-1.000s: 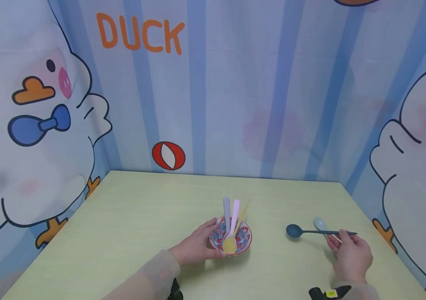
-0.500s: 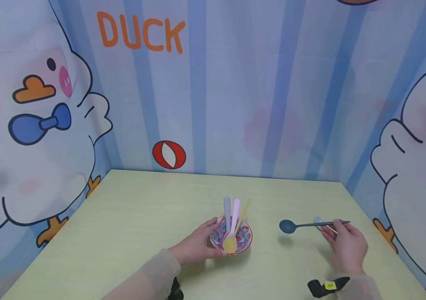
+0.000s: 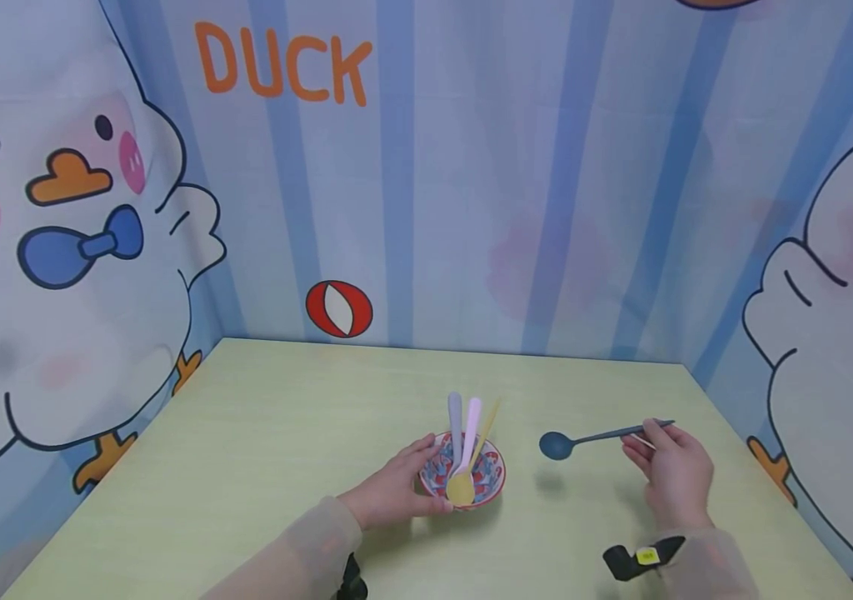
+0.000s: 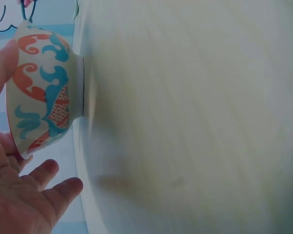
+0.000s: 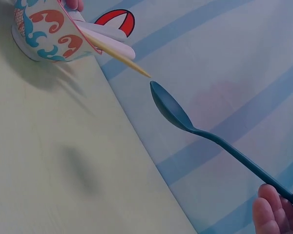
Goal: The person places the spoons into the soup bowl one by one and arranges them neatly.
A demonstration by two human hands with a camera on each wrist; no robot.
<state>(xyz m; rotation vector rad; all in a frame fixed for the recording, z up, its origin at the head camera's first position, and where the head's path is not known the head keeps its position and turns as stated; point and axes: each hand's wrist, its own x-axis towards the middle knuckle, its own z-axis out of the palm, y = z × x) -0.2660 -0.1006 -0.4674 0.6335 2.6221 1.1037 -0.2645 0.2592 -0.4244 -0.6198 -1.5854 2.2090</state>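
Observation:
A patterned red, blue and white bowl (image 3: 496,482) stands on the table, its outside also showing in the left wrist view. My left hand (image 3: 395,492) holds it at the left side, thumb near the front and fingers at the rim. Inside lean a grey-handled utensil (image 3: 455,421), a pink-handled one (image 3: 472,425) and a yellow spoon (image 3: 460,489), handles sticking up at the back. To the right, my right hand (image 3: 677,475) pinches a dark teal spoon (image 5: 173,106) by its handle, raised over the table with the spoon's head pointing left towards the bowl.
The pale table (image 3: 306,400) ends at a blue striped cloth backdrop (image 3: 456,208) printed with ducks and a red ball (image 3: 339,309). A shadow (image 5: 78,170) of the teal spoon falls on the tabletop. Black straps (image 3: 644,557) sit at the wrists.
My right hand has lifted the teal spoon and moved it left and away from me. A pale spoon seen behind that hand earlier no longer shows. The left hand and bowl stay put.

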